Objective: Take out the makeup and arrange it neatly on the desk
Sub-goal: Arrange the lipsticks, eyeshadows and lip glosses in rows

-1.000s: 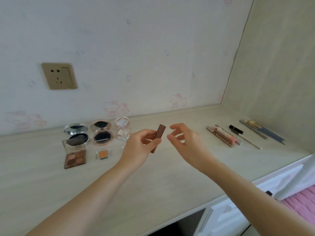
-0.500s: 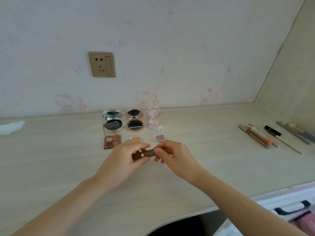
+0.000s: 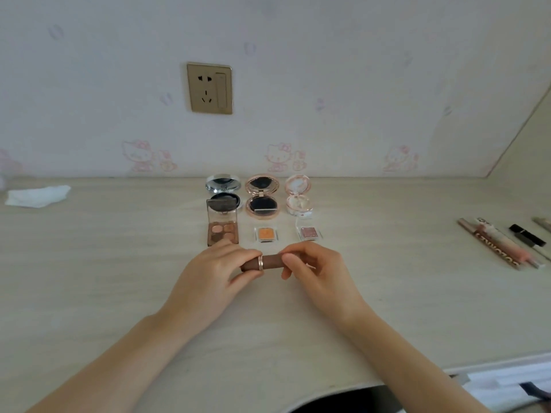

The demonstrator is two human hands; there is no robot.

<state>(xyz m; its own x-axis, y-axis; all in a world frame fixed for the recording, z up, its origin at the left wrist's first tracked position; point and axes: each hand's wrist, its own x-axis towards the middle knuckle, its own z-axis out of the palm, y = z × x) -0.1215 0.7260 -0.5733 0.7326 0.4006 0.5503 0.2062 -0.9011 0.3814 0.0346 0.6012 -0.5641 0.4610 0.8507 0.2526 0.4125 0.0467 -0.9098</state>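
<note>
Your left hand point(image 3: 208, 280) and right hand point(image 3: 320, 271) meet at desk centre; both grasp one brown lipstick tube point(image 3: 265, 261), held horizontal just above the desk point(image 3: 89, 278); left thumb and fingers pinch the left end beside the metal band; right fingers curl round the right end, hiding it.

Far of your hands, makeup sits in a 3-col grid; far row, L to R: silver compact point(image 3: 223, 192), rose-gold compact point(image 3: 262, 196), pink compact point(image 3: 298, 195), all hinged open w/ lids raised toward the wall; near row, L to R: brown eyeshadow quad point(image 3: 222, 232) w/ clear lid up, orange single pan point(image 3: 264, 234), pink glitter pan point(image 3: 308, 233); quad's near edge lies just beside your left knuckles; the 2 single pans sit just far of the tube, apart from it.

Right side: a group of pens and tubes point(image 3: 501, 244) lies angled near the right frame edge, well apart from your hands; far left: white tissue point(image 3: 37, 195) near the wall.

Open desk surface shows between grid and tissue, between grid and pens, and under your forearms to the near desk edge point(image 3: 387, 381), which curves inward at centre; wall socket point(image 3: 209, 87) is above the grid.
</note>
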